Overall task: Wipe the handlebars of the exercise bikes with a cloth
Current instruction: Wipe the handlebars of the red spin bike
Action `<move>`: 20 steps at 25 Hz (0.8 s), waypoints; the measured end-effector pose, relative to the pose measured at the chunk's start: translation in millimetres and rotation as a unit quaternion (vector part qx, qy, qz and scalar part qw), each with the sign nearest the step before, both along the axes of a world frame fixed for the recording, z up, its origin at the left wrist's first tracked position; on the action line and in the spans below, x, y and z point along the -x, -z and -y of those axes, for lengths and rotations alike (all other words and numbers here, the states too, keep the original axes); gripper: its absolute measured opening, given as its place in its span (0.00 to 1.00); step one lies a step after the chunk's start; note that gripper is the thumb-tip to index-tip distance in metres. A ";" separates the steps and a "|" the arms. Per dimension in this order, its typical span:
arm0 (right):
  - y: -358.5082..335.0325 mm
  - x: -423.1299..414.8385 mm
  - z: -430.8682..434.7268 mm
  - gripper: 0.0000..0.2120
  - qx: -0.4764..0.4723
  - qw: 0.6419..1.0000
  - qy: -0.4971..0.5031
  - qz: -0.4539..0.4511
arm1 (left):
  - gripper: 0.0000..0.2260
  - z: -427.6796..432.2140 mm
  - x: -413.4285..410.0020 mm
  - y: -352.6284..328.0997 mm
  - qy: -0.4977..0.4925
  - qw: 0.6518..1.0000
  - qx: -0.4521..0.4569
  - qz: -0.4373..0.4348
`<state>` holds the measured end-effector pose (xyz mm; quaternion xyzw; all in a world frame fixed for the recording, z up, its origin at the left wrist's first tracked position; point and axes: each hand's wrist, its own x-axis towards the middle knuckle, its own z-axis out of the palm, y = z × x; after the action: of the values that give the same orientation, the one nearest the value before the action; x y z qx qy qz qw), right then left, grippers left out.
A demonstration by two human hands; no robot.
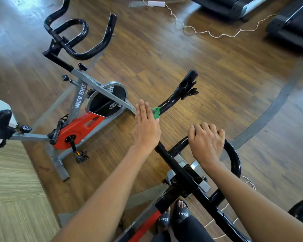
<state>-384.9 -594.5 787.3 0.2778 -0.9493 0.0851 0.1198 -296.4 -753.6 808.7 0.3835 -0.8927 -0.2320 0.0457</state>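
1. The left hand [146, 126], fingers flat, presses the green cloth [155, 112] onto the handlebar horn [171, 100].
2. Stroke outward from the palm to the horn's tip.
3. The right hand [206, 142] grips the centre loop [234, 154]; brace there.

Wooden floor [156, 55] carries an exercise bike [77, 126], treadmills [222, 6], white cord [208, 33].

left grip [146, 126]: flat, fingers straight, arm outstretched | right grip [206, 142]: fingers curled
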 end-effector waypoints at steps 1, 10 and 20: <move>0.9 0.0 -0.3 0.20 0.004 1.000 0.000 -0.006 | 0.29 1.0 -6.0 2.8 0.022 0.999 0.013 -0.037; 10.4 2.0 3.3 0.18 0.051 0.997 0.001 -0.065 | 0.29 42.7 -17.3 12.6 0.309 0.948 0.072 0.032; 14.1 2.3 5.2 0.16 0.071 0.994 -0.003 -0.081 | 0.29 79.3 64.1 17.6 0.478 0.828 0.293 0.008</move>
<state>-387.2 -599.7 773.1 0.2770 -0.9274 0.1299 0.2150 -360.5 -832.9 791.0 -0.1209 -0.9908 0.0510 0.0321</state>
